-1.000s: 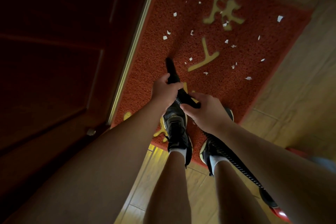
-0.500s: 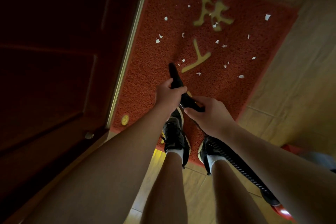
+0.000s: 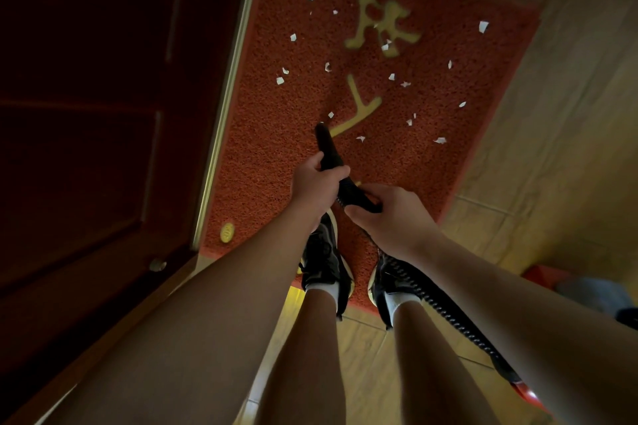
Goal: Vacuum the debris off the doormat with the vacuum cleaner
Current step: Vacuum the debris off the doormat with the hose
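The left hand (image 3: 316, 183) was wrapped tight around the long black vacuum nozzle (image 3: 326, 145). The right hand (image 3: 390, 217) gripped it just behind, where the black ribbed hose (image 3: 424, 293) joined on. The nozzle's tip pointed down at the middle of the red bristly doormat (image 3: 276, 148) with yellow signs, right beside a tiny white bit. It was too dark to tell if the tip touched the mat. Many small white paper scraps (image 3: 483, 26) lay over the middle and far half of the doormat, and one bigger scrap sat near its far right edge. The hose ran back past the right leg to a red vacuum body (image 3: 528, 397). Two black shoes (image 3: 322, 259) stood on the near edge of the doormat. A dark red door (image 3: 103, 114) ran along the mat's left edge, and a tan tiled floor (image 3: 552, 148) lay on its right.
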`<state>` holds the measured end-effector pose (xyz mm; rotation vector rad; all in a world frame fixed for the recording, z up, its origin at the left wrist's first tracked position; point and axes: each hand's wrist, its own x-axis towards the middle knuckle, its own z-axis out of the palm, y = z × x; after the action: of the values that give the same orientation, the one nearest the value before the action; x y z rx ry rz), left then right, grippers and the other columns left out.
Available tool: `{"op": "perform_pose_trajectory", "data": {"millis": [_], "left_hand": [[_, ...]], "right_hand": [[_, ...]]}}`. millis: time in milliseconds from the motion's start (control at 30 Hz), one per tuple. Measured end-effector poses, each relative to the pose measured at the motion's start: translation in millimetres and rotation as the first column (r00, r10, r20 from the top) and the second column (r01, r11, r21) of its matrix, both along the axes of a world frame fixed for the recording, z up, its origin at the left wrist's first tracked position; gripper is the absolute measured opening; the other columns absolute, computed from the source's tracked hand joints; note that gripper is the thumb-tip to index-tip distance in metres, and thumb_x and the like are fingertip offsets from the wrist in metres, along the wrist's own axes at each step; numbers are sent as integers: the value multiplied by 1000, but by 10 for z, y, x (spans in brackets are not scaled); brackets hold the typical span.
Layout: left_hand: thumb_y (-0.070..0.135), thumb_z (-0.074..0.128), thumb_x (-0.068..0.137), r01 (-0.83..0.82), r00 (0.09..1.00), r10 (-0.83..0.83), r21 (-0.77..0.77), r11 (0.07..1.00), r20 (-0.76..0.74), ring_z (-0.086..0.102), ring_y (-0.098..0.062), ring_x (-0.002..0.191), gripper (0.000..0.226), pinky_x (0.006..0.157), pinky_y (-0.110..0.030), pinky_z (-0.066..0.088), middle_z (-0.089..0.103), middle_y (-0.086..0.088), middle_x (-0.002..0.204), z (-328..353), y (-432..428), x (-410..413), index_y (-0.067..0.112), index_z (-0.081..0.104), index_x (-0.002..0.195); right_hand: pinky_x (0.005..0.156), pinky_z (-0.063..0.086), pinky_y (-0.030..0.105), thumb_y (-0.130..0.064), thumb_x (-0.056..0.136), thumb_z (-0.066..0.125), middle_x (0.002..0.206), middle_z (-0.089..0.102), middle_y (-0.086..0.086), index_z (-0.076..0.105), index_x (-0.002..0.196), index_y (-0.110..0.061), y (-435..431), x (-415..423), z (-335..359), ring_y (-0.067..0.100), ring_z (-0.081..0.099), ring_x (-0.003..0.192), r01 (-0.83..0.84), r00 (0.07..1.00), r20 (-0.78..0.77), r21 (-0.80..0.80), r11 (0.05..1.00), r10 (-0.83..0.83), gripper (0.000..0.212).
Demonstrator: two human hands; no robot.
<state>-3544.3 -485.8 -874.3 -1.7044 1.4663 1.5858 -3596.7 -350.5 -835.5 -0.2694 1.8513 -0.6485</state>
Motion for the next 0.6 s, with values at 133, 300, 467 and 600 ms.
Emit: {"op": "perform_pose_trajectory", "data": {"millis": [133, 300, 467, 600], "left_hand": [[23, 72, 95, 13, 1000, -13, -7, 1000, -6, 54, -30, 133, 67, 108, -43, 46, 51, -9, 152, -16, -16, -15, 16, 43, 155], [22, 72, 95, 15, 1000, -16, -14, 1000, -11, 55, -28, 130, 65, 97, -36, 43, 53, -8, 150, -43, -35, -24, 15, 45, 154], [23, 73, 93, 16, 1000, -16, -19, 1000, -5, 58, -25, 126, 66, 100, -38, 46, 56, -8, 147, -35, -21, -14, 16, 47, 153], [24, 73, 93, 35, 999, -35, -10, 999, -1, 56, -28, 130, 67, 100, -38, 45, 54, -7, 149, -13, 14, 10, 17, 45, 154]], "right_hand": [[45, 42, 29, -38, 96, 60, 65, 63, -5, 65, 127, -29, -24, -12, 21, 14, 58, 50, 16, 1000, 4, 3, 1000, -16, 33], [44, 40, 28, -37, 96, 61, 66, 65, -1, 66, 125, -28, -54, -21, 23, 13, 56, 48, 27, 1000, 8, 9, 1000, -27, 31], [41, 38, 21, -40, 96, 60, 65, 63, -5, 62, 133, -27, -48, -17, 24, 9, 55, 46, 13, 1000, 6, 30, 999, -13, 40], [42, 37, 25, -37, 96, 60, 64, 65, 0, 63, 130, -29, -9, -1, 95, 11, 53, 46, 18, 1000, 15, 31, 999, -18, 34]]}}
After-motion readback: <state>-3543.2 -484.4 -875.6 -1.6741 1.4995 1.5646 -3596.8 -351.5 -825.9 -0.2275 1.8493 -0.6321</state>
